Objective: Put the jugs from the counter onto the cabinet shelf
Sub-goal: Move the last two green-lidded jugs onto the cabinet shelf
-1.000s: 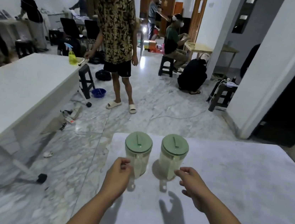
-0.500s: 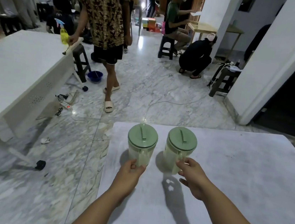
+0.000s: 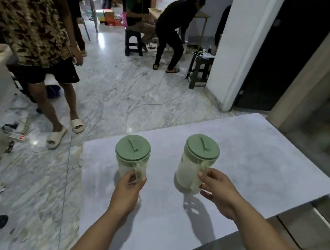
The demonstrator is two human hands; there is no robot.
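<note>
Under both hands, a pale marble-look bench point(image 3: 257, 177), bare beyond the jugs. Just ahead of the right hand point(image 3: 217, 190), a clear jug point(image 3: 193, 169) with a green lid point(image 3: 202, 146), upright, cloudy pale through the wall, contents impossible to tell; fingers curled shut round its handle, thumb on top. Just ahead of the left hand point(image 3: 128, 187), a second clear jug point(image 3: 129, 163) with a matching green lid point(image 3: 133, 147), apart from the first, equally pale and unreadable inside, handle pinched tight between thumb and fingers.
</note>
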